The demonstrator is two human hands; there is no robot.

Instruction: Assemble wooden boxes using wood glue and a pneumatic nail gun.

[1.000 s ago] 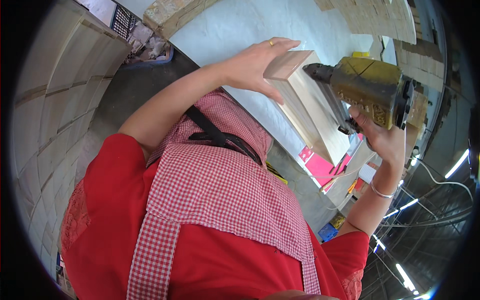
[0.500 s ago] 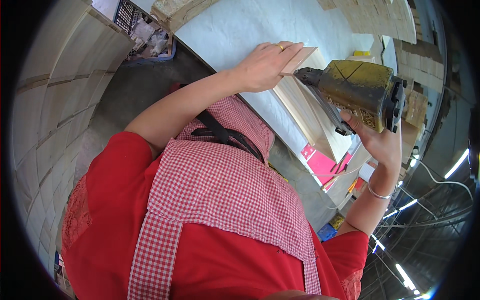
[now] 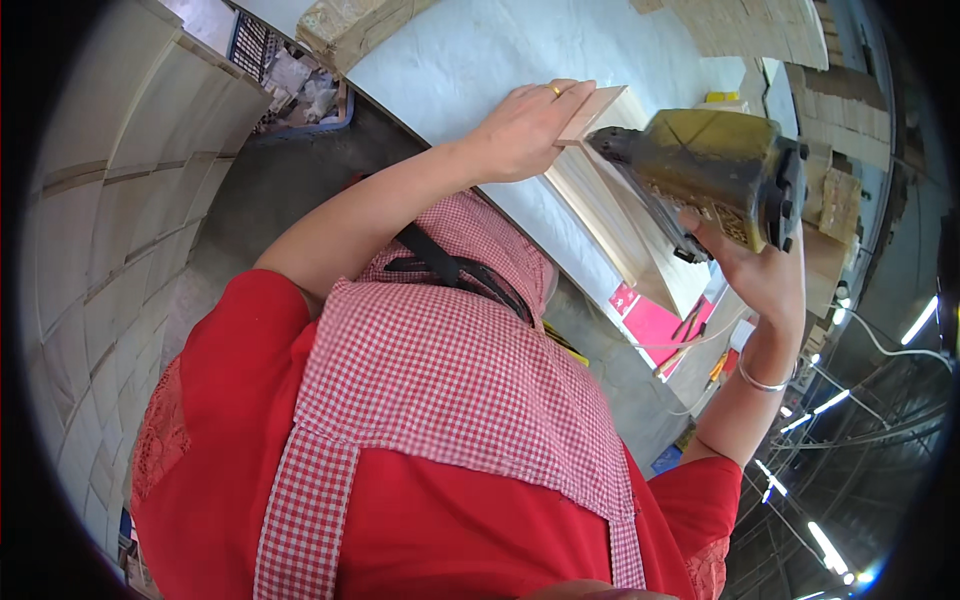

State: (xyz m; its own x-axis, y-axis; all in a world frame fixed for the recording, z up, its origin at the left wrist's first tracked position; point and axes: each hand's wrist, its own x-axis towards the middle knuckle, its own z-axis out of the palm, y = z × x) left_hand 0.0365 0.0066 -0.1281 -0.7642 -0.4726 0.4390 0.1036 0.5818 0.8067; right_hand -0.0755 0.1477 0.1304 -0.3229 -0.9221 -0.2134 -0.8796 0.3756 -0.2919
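A wooden frame or box of thin pale boards (image 3: 610, 215) stands on the grey-white worktable (image 3: 440, 75). My left hand (image 3: 525, 130) is closed on the short end board (image 3: 592, 116) at its far end, fingers over the outer face. My right hand (image 3: 750, 265) grips a worn yellow and black nail gun (image 3: 710, 160), its fingers mostly hidden behind the tool. The gun's dark nose is at the inner side of the end board, by the corner; whether it touches the wood I cannot tell.
Stacked boards (image 3: 110, 220) rise on my left, and more wood (image 3: 745, 30) lies at the far right. A blue crate (image 3: 310, 115) with scraps sits beyond the table edge. Hand tools lie on a pink sheet (image 3: 655, 325) at the near end; a pale hose (image 3: 890, 345) hangs right.
The nail gun has shifted slightly left and down against the end board, its body tilting a little. My left hand keeps its hold; the view has shifted slightly.
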